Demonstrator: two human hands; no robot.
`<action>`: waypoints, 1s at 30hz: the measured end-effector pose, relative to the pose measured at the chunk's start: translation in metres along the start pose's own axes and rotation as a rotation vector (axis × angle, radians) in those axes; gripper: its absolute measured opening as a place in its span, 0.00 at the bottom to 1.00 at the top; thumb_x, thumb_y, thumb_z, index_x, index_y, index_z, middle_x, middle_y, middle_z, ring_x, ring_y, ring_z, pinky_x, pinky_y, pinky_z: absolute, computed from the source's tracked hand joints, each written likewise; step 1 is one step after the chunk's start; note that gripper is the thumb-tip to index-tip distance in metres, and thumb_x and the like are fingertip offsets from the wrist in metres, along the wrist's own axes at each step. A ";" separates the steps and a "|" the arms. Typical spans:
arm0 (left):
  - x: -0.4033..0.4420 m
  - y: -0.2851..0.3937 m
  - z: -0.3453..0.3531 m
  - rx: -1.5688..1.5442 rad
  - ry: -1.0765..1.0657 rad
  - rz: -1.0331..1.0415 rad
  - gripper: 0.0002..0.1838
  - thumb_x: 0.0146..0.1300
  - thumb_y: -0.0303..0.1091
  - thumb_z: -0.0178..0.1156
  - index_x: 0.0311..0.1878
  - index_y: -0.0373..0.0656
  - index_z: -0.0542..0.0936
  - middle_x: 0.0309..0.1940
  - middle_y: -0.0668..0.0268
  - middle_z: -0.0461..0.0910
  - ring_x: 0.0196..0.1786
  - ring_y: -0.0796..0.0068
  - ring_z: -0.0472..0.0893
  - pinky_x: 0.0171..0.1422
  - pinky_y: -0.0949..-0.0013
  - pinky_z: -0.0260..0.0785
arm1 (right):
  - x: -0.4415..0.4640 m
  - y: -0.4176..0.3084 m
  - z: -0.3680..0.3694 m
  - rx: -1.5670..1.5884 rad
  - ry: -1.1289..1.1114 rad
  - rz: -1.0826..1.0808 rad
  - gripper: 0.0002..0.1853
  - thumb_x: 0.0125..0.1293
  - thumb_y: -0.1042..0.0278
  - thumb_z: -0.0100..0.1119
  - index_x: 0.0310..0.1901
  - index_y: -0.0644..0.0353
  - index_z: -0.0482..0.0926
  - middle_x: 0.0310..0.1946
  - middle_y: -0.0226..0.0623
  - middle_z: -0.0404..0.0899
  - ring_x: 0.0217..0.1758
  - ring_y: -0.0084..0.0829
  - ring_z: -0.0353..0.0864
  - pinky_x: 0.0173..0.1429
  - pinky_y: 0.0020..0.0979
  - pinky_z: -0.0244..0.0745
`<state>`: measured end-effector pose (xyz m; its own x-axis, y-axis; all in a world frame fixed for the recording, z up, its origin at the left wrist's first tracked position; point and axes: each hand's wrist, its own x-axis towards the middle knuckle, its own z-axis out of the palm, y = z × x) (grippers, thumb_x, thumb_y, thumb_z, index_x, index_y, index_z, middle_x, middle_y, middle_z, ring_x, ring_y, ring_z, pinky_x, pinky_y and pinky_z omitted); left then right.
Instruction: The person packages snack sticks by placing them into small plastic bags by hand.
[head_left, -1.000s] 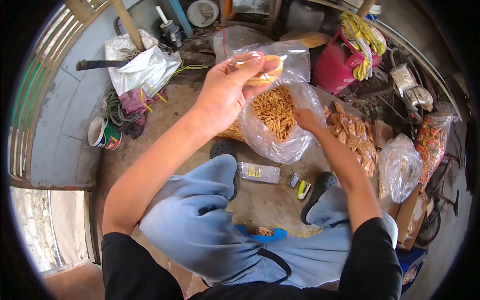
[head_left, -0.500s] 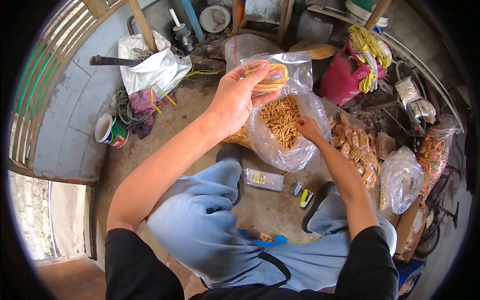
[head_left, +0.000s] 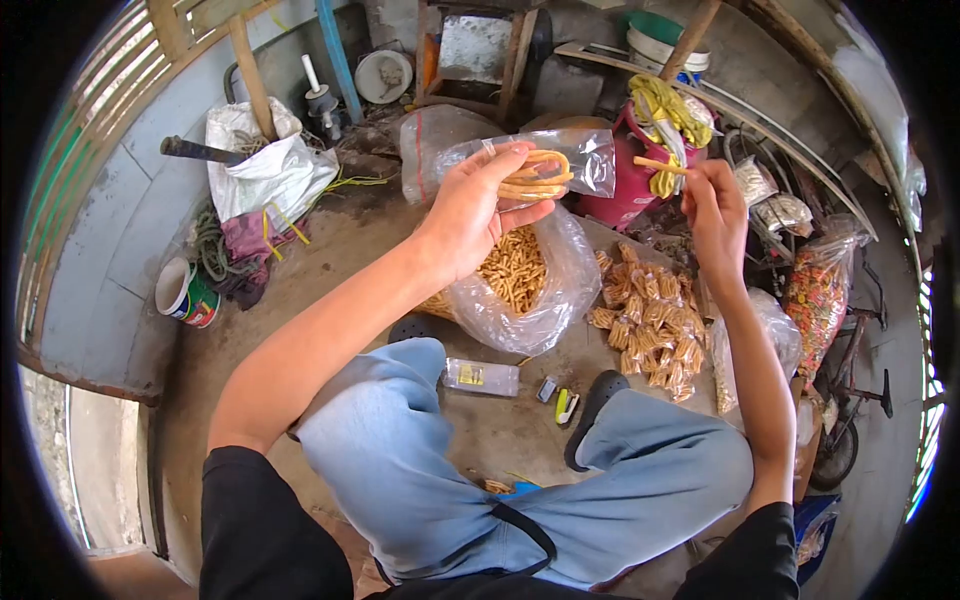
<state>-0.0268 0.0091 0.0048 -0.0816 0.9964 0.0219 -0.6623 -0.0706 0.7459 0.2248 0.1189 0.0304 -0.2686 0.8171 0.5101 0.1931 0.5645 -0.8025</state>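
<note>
My left hand (head_left: 480, 210) is closed on a small clear plastic bag (head_left: 592, 165) with several yellowish snack sticks (head_left: 535, 180) inside. Raised to the right, my right hand (head_left: 715, 205) pinches one snack stick (head_left: 660, 165) between thumb and fingers, apart from the bag. Below my left hand stands a large clear plastic sack (head_left: 565, 290), its mouth wide and full of loose snack sticks (head_left: 512, 270). A pile of filled snack packets (head_left: 655, 325) lies on the floor to the right of the sack.
Near my feet lie a clear plastic pack (head_left: 481, 377), a green stapler (head_left: 566, 406) and a small staple box (head_left: 546, 388). A pink bucket (head_left: 620, 205) stands behind the sack. At right are a bag of colourful snacks (head_left: 820, 285) and a bicycle (head_left: 850, 390). A paint pail (head_left: 187, 292) sits left.
My right hand has come up out of the large sack and moved right, now with a snack stick in it. My left hand still holds the small bag. The camera view has shifted right.
</note>
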 end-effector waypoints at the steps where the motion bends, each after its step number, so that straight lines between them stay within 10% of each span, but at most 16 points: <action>1: 0.000 -0.003 0.003 0.016 -0.015 0.008 0.15 0.72 0.36 0.51 0.56 0.39 0.74 0.50 0.54 0.80 0.49 0.59 0.83 0.49 0.66 0.82 | -0.011 -0.013 -0.005 -0.047 0.028 -0.007 0.06 0.70 0.68 0.53 0.36 0.61 0.74 0.25 0.23 0.70 0.27 0.13 0.63 0.30 0.19 0.60; 30: -0.011 -0.015 0.039 0.206 -0.111 -0.028 0.13 0.71 0.34 0.53 0.55 0.42 0.76 0.51 0.64 0.79 0.55 0.70 0.80 0.55 0.62 0.79 | -0.045 -0.053 0.001 -0.393 -0.155 -0.383 0.05 0.62 0.71 0.62 0.37 0.63 0.79 0.25 0.34 0.75 0.24 0.25 0.72 0.31 0.26 0.70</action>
<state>0.0136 0.0009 0.0192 0.0246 0.9976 0.0640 -0.4963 -0.0434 0.8671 0.2256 0.0522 0.0498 -0.5177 0.5360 0.6669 0.3833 0.8421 -0.3793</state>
